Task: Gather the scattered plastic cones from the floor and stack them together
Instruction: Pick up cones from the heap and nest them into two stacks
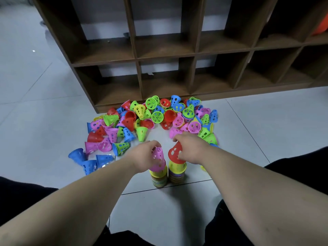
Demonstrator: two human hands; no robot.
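Note:
Two short stacks of perforated plastic cones stand side by side on the floor in front of me. My left hand [144, 156] grips a pink cone [158, 161] that sits on top of the left stack [158, 178]. My right hand [190, 148] holds a red cone [174, 152], tilted, just above the yellow top of the right stack [177, 172]. A wide heap of loose cones [150, 118] in red, green, blue, pink and yellow lies beyond both hands, against the shelf's base.
A dark wooden cubby shelf [177, 59] stands right behind the heap. Several blue cones [88, 160] lie apart at the left. My dark-trousered knees [292, 167] flank the stacks on the grey tiled floor [44, 121].

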